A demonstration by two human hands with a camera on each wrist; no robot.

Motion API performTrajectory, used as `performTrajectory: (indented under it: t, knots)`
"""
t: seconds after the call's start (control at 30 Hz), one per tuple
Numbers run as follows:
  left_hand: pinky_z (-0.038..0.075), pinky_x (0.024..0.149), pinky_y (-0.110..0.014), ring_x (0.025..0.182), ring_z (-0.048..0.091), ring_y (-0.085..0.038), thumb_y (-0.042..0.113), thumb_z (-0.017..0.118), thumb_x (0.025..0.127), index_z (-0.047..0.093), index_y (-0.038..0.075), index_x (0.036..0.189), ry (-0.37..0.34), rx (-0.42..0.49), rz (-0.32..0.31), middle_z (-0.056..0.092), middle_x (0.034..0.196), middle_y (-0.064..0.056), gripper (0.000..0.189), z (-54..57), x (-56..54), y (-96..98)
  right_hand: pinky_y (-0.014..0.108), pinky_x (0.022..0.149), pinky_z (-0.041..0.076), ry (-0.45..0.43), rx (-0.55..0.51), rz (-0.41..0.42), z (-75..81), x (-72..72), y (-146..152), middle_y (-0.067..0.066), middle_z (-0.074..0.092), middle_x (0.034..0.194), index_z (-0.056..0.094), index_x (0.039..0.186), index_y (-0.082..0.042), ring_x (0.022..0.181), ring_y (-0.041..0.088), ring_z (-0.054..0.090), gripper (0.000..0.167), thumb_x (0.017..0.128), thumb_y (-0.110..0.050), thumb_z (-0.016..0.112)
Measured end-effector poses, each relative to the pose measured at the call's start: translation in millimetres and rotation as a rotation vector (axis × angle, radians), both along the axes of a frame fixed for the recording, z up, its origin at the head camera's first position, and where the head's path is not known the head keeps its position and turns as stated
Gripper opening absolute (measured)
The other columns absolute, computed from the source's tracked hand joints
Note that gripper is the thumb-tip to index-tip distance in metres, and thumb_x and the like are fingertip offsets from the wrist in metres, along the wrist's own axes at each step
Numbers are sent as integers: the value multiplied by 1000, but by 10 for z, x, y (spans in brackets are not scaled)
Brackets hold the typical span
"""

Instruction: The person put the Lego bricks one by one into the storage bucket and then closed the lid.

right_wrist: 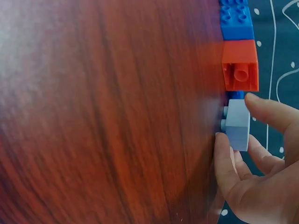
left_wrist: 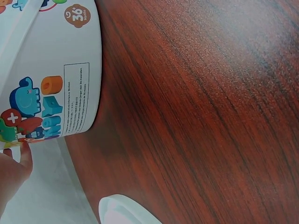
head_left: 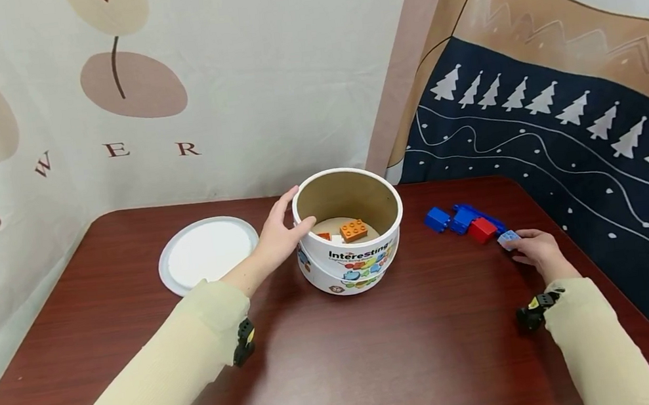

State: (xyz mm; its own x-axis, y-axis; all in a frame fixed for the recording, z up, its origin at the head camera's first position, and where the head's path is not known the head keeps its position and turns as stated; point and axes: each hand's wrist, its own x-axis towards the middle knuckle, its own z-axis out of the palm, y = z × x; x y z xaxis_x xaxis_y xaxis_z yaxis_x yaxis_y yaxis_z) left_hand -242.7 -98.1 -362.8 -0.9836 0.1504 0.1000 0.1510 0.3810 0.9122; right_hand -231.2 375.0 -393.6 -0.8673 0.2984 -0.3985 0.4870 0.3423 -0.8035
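Note:
A white round bucket (head_left: 347, 263) with printed toy pictures stands upright on the table. My left hand (head_left: 280, 233) grips its left rim, with the thumb at the edge and the fingers along the outside. Inside lie an orange toy brick (head_left: 354, 230) and parts of white and red-orange pieces. On the right, my right hand (head_left: 537, 252) holds a light blue brick (right_wrist: 237, 125) between thumb and fingers, studs turned sideways in the right wrist view. Beside it are a red brick (head_left: 482, 230) and several blue bricks (head_left: 438, 219) in a loose row.
A white round lid (head_left: 211, 251) lies flat to the left of the bucket. Behind the brown table (head_left: 341, 359) hang a pale printed cloth (head_left: 266, 103) and, on the right, a dark cloth with white trees (head_left: 534, 160).

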Motion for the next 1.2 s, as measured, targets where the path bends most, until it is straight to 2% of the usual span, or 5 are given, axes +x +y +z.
performTrajectory:
  t: [0.43,0.6,0.7,0.97,1.2]
  knots:
    - [23,114,-49,142,22,-25,27,61,88,26,18,148,29,11,3,23,154,-8,69,-40,-23,-8,19,69,55,28,-171,-60,61,57,11,28,21,143,36,136,6,71,-2,52,57,89,-14,60]
    - [24,114,-48,142,22,-25,27,61,89,26,19,148,24,19,1,23,154,-8,69,-31,-15,-4,19,72,55,76,-356,-54,109,95,74,10,45,115,65,93,-15,72,0,58,9,86,-11,65]
    - [23,114,-48,141,22,-25,26,61,89,26,18,148,26,25,-2,23,154,-8,69,-22,-13,0,20,72,55,99,-442,-54,143,100,91,-6,51,93,66,71,-23,72,3,61,22,84,-6,66]
    - [22,114,-49,142,22,-26,27,61,89,26,18,148,23,15,-1,23,154,-8,70,-13,-16,-2,19,70,55,130,-475,-44,273,60,22,7,40,114,66,71,-24,72,2,63,22,83,-6,67]
    - [23,114,-48,142,22,-25,27,61,89,26,18,148,22,17,0,23,154,-7,69,-14,-12,0,19,70,55,160,-487,-7,420,46,-132,-11,55,84,66,77,-24,73,3,64,16,85,-10,67]
